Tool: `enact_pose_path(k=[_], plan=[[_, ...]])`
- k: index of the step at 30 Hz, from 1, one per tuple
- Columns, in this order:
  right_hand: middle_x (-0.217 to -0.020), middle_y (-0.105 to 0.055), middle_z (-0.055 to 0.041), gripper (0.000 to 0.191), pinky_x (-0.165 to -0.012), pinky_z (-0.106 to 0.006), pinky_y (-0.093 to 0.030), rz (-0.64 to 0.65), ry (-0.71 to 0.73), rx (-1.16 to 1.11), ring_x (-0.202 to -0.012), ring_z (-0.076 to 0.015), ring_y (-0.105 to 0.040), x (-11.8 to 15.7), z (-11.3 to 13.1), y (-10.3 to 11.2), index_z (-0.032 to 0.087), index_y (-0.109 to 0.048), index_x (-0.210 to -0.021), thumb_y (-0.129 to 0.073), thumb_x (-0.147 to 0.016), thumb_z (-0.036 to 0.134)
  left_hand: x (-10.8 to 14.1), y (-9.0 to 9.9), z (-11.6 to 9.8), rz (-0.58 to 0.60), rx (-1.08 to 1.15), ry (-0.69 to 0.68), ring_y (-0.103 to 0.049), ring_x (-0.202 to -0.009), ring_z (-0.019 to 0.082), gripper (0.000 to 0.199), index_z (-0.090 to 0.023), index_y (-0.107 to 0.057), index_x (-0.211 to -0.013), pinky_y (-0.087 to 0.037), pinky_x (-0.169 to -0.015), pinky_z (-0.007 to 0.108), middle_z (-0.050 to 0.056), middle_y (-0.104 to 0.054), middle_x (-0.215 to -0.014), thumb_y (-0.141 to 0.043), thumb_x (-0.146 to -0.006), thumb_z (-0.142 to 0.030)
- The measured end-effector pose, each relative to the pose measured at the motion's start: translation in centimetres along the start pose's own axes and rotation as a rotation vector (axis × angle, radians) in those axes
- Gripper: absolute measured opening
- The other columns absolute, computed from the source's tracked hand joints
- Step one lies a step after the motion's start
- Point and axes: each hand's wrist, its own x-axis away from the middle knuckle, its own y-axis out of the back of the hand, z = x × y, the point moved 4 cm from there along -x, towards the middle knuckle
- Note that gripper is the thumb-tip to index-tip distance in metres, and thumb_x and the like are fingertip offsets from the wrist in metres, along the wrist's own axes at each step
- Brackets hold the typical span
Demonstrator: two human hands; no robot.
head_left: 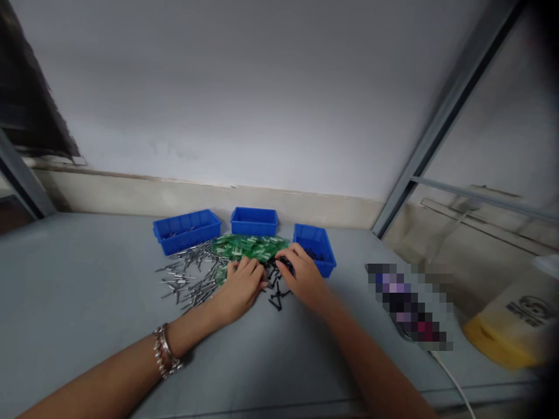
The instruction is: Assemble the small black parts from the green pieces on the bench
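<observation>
On the grey table, my left hand (244,285) rests with bent fingers at the front of a heap of green packets (248,247). Its fingertips are partly hidden, and what they hold cannot be made out. My right hand (299,270) curls its fingers over dark screw-like pieces (276,294) beside the heap; what lies between its fingers is too small to name. Silvery metal rods (198,291) lie scattered left of my left hand. Close to my right hand stands a blue bin (327,265) with black pieces inside.
Behind the heap are a blue bin (254,224) in the middle and a longer blue bin (187,233) with a few rods at left. To the right lie a pixelated device (404,302) with a white cable (452,378) and a jug of yellow liquid (502,343). A wall stands behind.
</observation>
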Motion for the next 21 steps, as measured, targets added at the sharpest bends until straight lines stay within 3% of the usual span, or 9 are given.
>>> enact_pose_path(k=[5,12,17,21], plan=[[-0.084,-0.053,-0.0041,0.016,-0.073,-0.028,-0.04,0.053,-0.038,-0.079,-0.079,-0.0153,-0.052,-0.1,-0.1,-0.2,0.02,-0.057,-0.085,-0.042,-0.086,0.026,-0.2,0.7,0.2,-0.089,0.066,0.053,-0.044,-0.082,0.021,0.009,-0.018,-0.047,-0.081,-0.027,-0.073,0.036,0.002,-0.056,-0.081,-0.041,-0.088,-0.019],[-0.066,-0.047,-0.0006,0.029,-0.063,-0.026,-0.037,0.165,-0.02,-0.143,-0.066,-0.0126,-0.047,-0.3,0.2,-0.9,0.017,-0.051,-0.06,-0.041,-0.086,0.024,0.0,1.6,0.4,-0.205,0.135,0.092,-0.047,-0.082,0.019,0.008,-0.019,-0.049,-0.082,-0.026,-0.076,0.035,0.0,-0.058,-0.082,-0.044,-0.087,-0.023],[-0.067,-0.05,-0.0003,0.025,-0.064,-0.025,-0.036,0.265,-0.049,-0.24,-0.067,-0.012,-0.048,-0.2,0.6,-1.1,0.017,-0.056,-0.065,-0.041,-0.085,0.019,0.1,2.2,0.4,-0.256,0.162,0.106,-0.045,-0.082,0.02,0.008,-0.019,-0.049,-0.082,-0.025,-0.074,0.034,0.001,-0.057,-0.081,-0.044,-0.086,-0.023],[-0.063,-0.049,0.0011,0.029,-0.061,-0.024,-0.036,0.288,-0.096,-0.367,-0.064,-0.0116,-0.048,-0.3,1.0,-0.9,0.017,-0.055,-0.066,-0.037,-0.087,0.024,0.2,2.6,0.1,-0.288,0.176,0.104,-0.044,-0.082,0.02,0.007,-0.019,-0.049,-0.08,-0.026,-0.075,0.035,0.001,-0.057,-0.081,-0.044,-0.085,-0.023]])
